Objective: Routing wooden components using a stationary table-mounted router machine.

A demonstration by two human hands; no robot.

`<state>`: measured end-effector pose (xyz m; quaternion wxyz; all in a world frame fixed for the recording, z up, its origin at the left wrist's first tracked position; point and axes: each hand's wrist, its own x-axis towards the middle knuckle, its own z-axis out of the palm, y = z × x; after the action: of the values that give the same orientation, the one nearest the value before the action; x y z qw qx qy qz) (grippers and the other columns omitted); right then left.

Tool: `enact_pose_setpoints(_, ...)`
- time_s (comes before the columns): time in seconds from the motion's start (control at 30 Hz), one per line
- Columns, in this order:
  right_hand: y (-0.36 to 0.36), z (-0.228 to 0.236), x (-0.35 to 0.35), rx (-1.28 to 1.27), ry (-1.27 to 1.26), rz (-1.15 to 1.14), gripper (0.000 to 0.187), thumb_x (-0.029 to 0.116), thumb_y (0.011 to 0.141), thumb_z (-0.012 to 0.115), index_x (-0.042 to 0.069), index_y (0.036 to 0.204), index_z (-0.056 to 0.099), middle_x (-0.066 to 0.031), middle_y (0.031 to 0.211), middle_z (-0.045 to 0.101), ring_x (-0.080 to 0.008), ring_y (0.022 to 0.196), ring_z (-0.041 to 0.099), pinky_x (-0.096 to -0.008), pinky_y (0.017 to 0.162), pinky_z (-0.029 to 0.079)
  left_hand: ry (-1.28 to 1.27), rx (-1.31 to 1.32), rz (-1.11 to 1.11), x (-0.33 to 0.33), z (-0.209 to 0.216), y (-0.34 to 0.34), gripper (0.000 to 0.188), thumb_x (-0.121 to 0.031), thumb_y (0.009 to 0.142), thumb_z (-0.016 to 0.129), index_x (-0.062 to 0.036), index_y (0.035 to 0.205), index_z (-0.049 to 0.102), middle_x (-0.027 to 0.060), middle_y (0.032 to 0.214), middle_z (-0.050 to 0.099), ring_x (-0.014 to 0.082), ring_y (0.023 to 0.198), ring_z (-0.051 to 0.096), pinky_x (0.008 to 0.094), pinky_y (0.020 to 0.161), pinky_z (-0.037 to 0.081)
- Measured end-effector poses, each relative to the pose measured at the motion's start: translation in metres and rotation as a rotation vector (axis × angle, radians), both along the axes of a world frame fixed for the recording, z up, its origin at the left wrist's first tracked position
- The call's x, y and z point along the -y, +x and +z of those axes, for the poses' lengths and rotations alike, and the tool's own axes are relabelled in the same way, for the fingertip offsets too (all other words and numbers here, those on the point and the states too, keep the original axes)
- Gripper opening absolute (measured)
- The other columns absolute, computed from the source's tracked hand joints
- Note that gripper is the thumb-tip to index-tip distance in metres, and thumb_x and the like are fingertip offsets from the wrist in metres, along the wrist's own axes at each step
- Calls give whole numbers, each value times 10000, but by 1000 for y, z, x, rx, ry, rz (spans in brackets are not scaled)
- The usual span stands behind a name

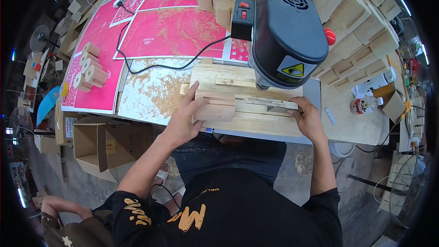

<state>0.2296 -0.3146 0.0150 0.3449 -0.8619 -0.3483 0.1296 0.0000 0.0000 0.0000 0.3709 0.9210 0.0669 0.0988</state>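
A pale wooden block (215, 112) with a groove along its top lies on a wooden jig board (270, 127). My left hand (184, 118) is closed round the block's left end, fingers on top and thumb at the near side. At the jig's right side, my right hand (309, 116) pinches the end of a narrow wooden strip (267, 102), which runs left toward the block. Above and behind the strip stands a bench drill press (288, 27) with a black housing and red switches. Its lower working end is hidden under the housing.
Several drilled wooden cylinders (95, 76) stand on pink sheets at the left. Wooden blocks (356, 23) are stacked high behind and right of the machine. A black cable (171, 67) crosses the sawdust-covered bench. A plastic bottle (366, 104) stands right; an open carton (112, 144) sits below left.
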Motion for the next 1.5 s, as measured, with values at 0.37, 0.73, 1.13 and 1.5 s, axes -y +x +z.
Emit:
enact_pose_setpoints(0.37,3,0,-6,14,68,14,339,-19,830,729,31,1160,666,-154,1040,661,-305,774,641,-371,705,511,249,10,83,21,-22,29,588,-1,761,694,-119,1317,545,339,1577,242,474,1051,658,482,806,592)
enact_pose_setpoints(0.73,-14,-8,-41,-5,152,-124,362,-2,812,747,57,1162,676,-149,1150,664,-333,928,667,-372,775,538,21,317,158,82,-43,70,1193,-142,752,874,48,1567,23,375,1598,141,508,1393,398,469,1104,431)
enact_pose_setpoints(1.13,30,17,-27,-356,576,-169,564,140,911,639,-14,1437,507,-149,1379,587,-265,1262,566,-404,1028,462,-131,-6,291,78,-29,82,1143,-178,771,859,44,1561,64,333,1223,607,455,1047,663,456,881,545)
enact_pose_setpoints(1.5,-31,38,-34,467,702,62,153,191,896,636,43,902,597,-115,1016,698,-263,923,581,-363,905,446,-131,-14,298,80,-26,83,1115,-171,767,847,102,1542,94,317,1188,611,456,992,661,478,819,544)
